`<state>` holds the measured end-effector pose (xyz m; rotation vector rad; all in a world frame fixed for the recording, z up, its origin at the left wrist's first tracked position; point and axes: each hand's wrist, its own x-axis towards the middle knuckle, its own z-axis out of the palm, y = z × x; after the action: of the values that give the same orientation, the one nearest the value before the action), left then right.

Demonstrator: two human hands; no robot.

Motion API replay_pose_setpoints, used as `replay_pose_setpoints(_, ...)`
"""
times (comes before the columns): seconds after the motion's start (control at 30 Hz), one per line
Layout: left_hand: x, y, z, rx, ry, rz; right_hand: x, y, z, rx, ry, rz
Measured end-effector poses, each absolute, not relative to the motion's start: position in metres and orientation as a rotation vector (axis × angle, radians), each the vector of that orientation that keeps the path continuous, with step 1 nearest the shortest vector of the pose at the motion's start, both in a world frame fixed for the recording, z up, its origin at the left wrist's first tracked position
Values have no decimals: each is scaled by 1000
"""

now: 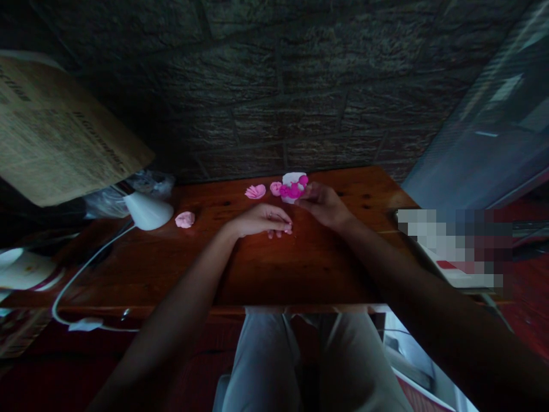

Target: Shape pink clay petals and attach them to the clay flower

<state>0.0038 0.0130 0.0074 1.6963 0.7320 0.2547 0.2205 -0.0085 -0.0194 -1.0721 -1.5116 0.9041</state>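
1. Two bare hands work at the centre of the frame. The left hand [262,219] has thumb and fingertips drawn together low over the counter [300,274]; whether a small pink bit is pinched there cannot be told.
2. The right hand [326,205] reaches in from the right, fingertips at the edge of the magenta pieces [293,190]; whether they grip cannot be made out.
3. Magenta pieces lie against a white piece [294,177], slightly right of upper centre. Just left are a small pink piece [275,187] and a petalled pink piece [256,191]; a pink lump [185,220] lies well apart, left of centre.
4. Step in hand, as judged: handling small, soft-looking pieces. The next move calls for a light fingertip pinch that spares their shape.
5. Surface and room: reddish-brown wood; a dark block-patterned wall [300,103] across the top; a lamp with a newsprint shade [72,126] at upper left.
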Motion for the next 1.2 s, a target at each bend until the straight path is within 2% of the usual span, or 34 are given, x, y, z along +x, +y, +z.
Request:
replay_pose_setpoints(0.2,4,14,6,1692,728,256,212,-10,-19,-1051,-1519,886)
replay_pose_setpoints(0.43,3,15,5,1707,717,261,212,-10,-15,-777,-1481,941)
replay_pose_setpoints(0.8,4,15,4,1703,707,372,211,-14,-19,-999,-1499,1098)
replay_pose_setpoints(1.03,5,18,2,1531,748,672,215,-15,-13,-1031,-1493,1025)
replay_pose_setpoints(1.2,4,19,3,1386,704,822,214,-17,-8,-939,-1345,1096)
